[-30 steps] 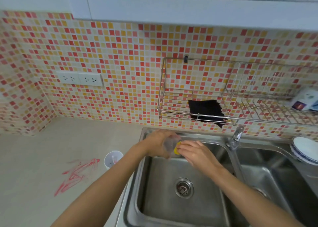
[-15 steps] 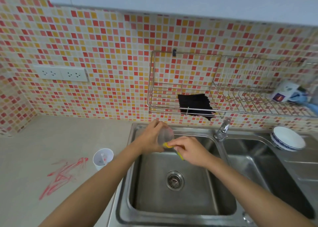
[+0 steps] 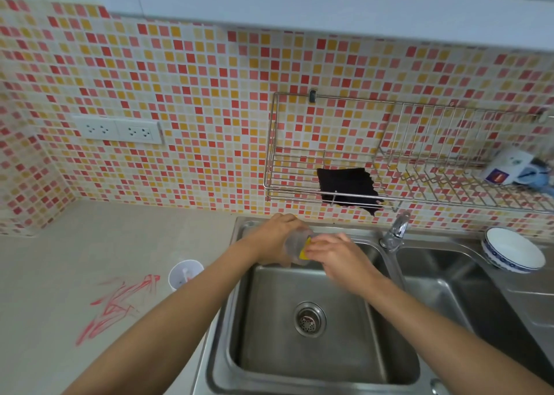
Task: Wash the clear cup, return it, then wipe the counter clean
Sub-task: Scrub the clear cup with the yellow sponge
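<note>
My left hand (image 3: 274, 237) grips a clear cup (image 3: 295, 247), held on its side over the back of the left sink basin (image 3: 299, 358). My right hand (image 3: 338, 255) pinches a yellow sponge (image 3: 303, 249) whose end sits inside the cup's mouth. Most of the sponge is hidden by my fingers and the cup wall. Red scribble marks (image 3: 115, 306) lie on the beige counter (image 3: 75, 259) to the left of the sink.
A white cup (image 3: 184, 273) stands on the counter beside the sink. The tap (image 3: 395, 232) rises between the two basins. A blue-and-white bowl (image 3: 512, 249) sits at the right. A black cloth (image 3: 349, 189) hangs on the wire rack (image 3: 419, 196), with a package (image 3: 509, 166) further right.
The sponge in my right hand has pushed further into the cup's mouth. The head camera tilted, so the view shifted a little.
</note>
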Available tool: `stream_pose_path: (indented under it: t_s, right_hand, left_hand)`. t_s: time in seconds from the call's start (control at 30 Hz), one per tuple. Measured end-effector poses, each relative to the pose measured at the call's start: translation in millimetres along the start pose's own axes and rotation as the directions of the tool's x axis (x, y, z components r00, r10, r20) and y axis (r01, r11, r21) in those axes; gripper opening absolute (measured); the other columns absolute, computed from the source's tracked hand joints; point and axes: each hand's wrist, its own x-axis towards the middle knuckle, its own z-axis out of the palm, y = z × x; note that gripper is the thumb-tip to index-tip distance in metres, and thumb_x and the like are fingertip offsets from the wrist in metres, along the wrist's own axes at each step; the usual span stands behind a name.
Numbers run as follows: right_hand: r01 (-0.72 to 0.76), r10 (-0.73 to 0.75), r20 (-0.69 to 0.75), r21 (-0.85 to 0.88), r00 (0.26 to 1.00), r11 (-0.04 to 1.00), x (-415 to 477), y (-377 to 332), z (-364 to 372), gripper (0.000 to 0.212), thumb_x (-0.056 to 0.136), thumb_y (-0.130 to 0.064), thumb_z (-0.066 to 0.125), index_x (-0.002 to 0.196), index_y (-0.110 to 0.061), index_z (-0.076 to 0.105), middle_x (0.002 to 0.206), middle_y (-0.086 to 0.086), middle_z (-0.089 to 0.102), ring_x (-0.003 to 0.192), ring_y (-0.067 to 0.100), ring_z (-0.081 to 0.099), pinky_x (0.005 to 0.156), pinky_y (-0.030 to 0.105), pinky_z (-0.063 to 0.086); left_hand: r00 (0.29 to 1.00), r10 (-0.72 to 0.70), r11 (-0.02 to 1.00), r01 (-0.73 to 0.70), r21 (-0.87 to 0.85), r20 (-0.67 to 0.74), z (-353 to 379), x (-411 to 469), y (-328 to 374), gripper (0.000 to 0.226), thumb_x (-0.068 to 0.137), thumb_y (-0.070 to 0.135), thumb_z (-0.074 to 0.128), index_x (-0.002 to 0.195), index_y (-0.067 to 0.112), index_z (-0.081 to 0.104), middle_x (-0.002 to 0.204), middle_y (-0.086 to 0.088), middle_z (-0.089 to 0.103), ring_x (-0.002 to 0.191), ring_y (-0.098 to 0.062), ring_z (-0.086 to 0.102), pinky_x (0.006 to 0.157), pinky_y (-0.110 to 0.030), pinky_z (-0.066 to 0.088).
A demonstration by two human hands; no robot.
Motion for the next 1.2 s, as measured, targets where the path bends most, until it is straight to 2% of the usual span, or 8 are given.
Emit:
stream_pose_path:
  t_s: [0.07, 0.13, 0.3, 0.47, 0.73, 0.93, 1.07, 1.2]
  right_hand:
    - [0.039, -0.045, -0.026, -0.210, 0.999, 0.977, 2, 5, -2, 0.039, 0.064, -0.007, 0.081, 0.099, -0.024, 0.075, 0.105, -0.012, 0.072, 0.110, 0.014, 0.061, 0.083, 0.030, 0.042]
    - [-0.018, -0.002, -0.101, -0.188, 0.995, 0.982, 0, 3, 2, 0.039, 0.065, -0.005, 0.079, 0.100, -0.022, 0.075, 0.108, -0.011, 0.071, 0.112, 0.014, 0.060, 0.084, 0.028, 0.039]
    - [-0.245, 0.267, 0.004, 0.410, 0.964, 0.879, -1, -4, 11, 0.035, 0.085, 0.001, 0.062, 0.104, -0.026, 0.075, 0.108, -0.013, 0.071, 0.107, 0.001, 0.060, 0.099, 0.029, 0.047]
    - [0.030, -0.035, -0.080, -0.062, 0.996, 0.998, 3, 10, -2, 0.044, 0.066, 0.000, 0.079, 0.102, -0.025, 0.074, 0.108, -0.011, 0.072, 0.108, 0.014, 0.063, 0.086, 0.031, 0.045]
    - [0.092, -0.094, -0.034, -0.061, 0.995, 0.994, -5, 15, 8, 0.040, 0.068, -0.015, 0.085, 0.104, -0.025, 0.071, 0.113, -0.011, 0.069, 0.112, 0.015, 0.059, 0.079, 0.035, 0.055]
    - [0.053, -0.059, -0.128, -0.053, 0.990, 0.997, 2, 13, 1, 0.036, 0.068, -0.013, 0.086, 0.100, -0.022, 0.074, 0.111, -0.009, 0.070, 0.109, 0.017, 0.062, 0.082, 0.032, 0.054]
    - [-0.020, 0.018, -0.121, -0.015, 0.992, 1.000, 9, 3, 1, 0.036, 0.070, -0.007, 0.083, 0.102, -0.020, 0.075, 0.109, -0.006, 0.072, 0.107, 0.018, 0.064, 0.086, 0.035, 0.054]
    - [-0.301, 0.276, 0.120, 0.323, 0.954, 0.897, 20, -11, -7, 0.026, 0.089, -0.013, 0.065, 0.113, -0.021, 0.072, 0.108, -0.005, 0.072, 0.096, 0.010, 0.064, 0.084, 0.021, 0.044]
  left_hand:
    - [1.000, 0.000, 0.999, 0.000, -0.037, 0.006, -3, 2, 1, 0.086, 0.067, 0.025, 0.083, 0.142, 0.024, 0.040, 0.138, 0.003, 0.046, 0.128, -0.017, 0.038, 0.107, -0.030, 0.033]
    - [1.000, -0.006, 0.999, 0.007, -0.046, 0.020, -6, 6, 0, 0.089, 0.065, 0.027, 0.085, 0.142, 0.023, 0.040, 0.139, 0.003, 0.046, 0.128, -0.018, 0.039, 0.110, -0.032, 0.033]
    - [0.998, -0.025, 0.999, 0.026, -0.024, 0.059, -8, 5, -6, 0.087, 0.067, 0.026, 0.085, 0.142, 0.023, 0.041, 0.140, 0.001, 0.045, 0.127, -0.018, 0.040, 0.107, -0.027, 0.030]
    - [0.996, -0.043, 0.997, 0.048, -0.060, 0.074, -7, 1, -2, 0.088, 0.069, 0.024, 0.082, 0.145, 0.024, 0.037, 0.143, 0.002, 0.043, 0.129, -0.017, 0.039, 0.109, -0.031, 0.031]
    - [0.993, -0.047, 0.989, 0.062, -0.137, 0.111, -6, 1, -6, 0.090, 0.069, 0.027, 0.083, 0.146, 0.025, 0.036, 0.145, 0.003, 0.042, 0.129, -0.016, 0.041, 0.104, -0.027, 0.034]
    - [0.995, -0.086, 0.953, 0.069, -0.296, -0.047, 3, -4, 6, 0.096, 0.063, 0.035, 0.088, 0.137, 0.019, 0.030, 0.138, 0.002, 0.043, 0.127, -0.014, 0.041, 0.107, -0.030, 0.038]
    - [0.983, -0.101, 0.965, 0.059, -0.257, -0.154, 8, -4, 0, 0.088, 0.060, 0.034, 0.090, 0.128, 0.020, 0.036, 0.130, 0.003, 0.039, 0.119, -0.013, 0.043, 0.100, -0.027, 0.045]
    - [0.989, -0.056, 0.985, 0.032, -0.169, -0.137, 7, -3, -9, 0.084, 0.062, 0.038, 0.087, 0.132, 0.022, 0.042, 0.132, 0.004, 0.040, 0.120, -0.014, 0.040, 0.106, -0.035, 0.040]
